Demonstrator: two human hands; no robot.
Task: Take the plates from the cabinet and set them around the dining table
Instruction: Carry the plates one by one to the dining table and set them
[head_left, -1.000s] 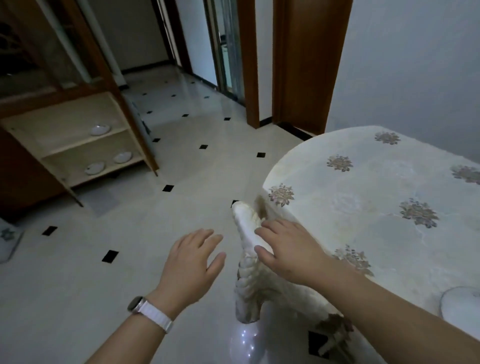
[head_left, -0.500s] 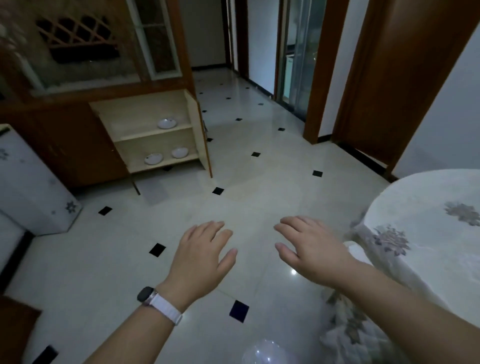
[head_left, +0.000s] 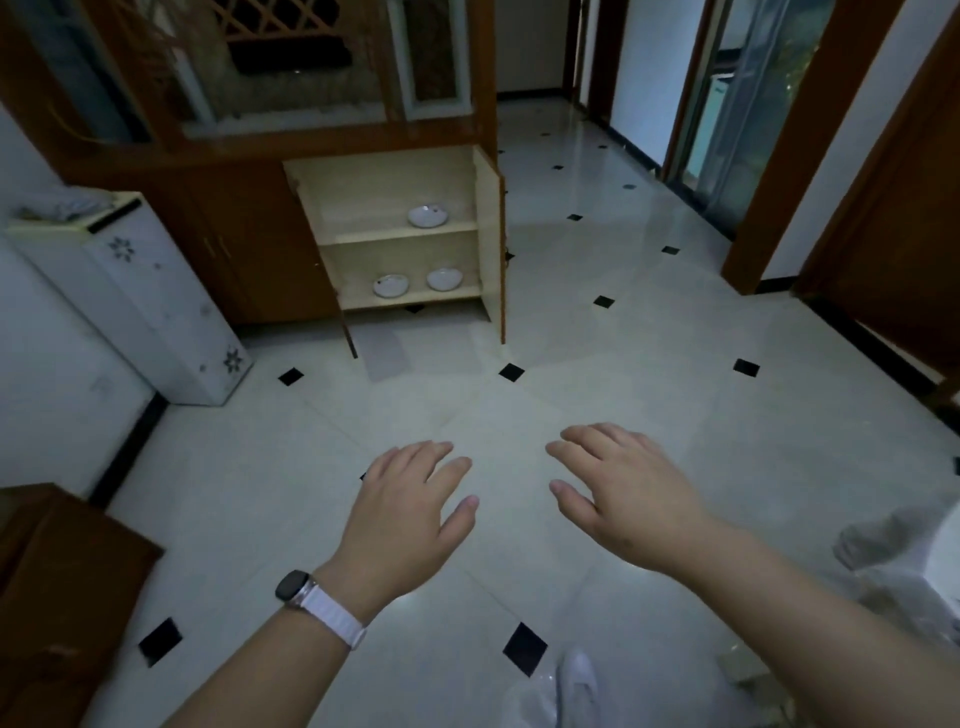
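An open wooden cabinet (head_left: 363, 176) stands across the tiled floor, its door (head_left: 496, 244) swung to the right. One white plate (head_left: 427, 215) lies on its upper shelf. Two white plates (head_left: 390, 285) (head_left: 444, 278) lie side by side on the lower shelf. My left hand (head_left: 410, 509), with a white-strapped watch on the wrist, and my right hand (head_left: 623, 488) hover palm down over the floor, fingers straight and empty, well short of the cabinet. Only a cloth-covered edge of the dining table (head_left: 930, 551) shows at the lower right.
A white appliance (head_left: 135, 291) stands left of the cabinet. A dark wooden piece (head_left: 57, 582) fills the lower left corner. Brown door frames (head_left: 795, 156) and a glass sliding door (head_left: 727, 98) line the right. Light floor tiles with black diamonds (head_left: 571, 338) stretch between me and the cabinet.
The view has swung left, away from the table toward the cabinet, which now sits nearer the centre. My right hand left the table edge; both hands stay open and empty.
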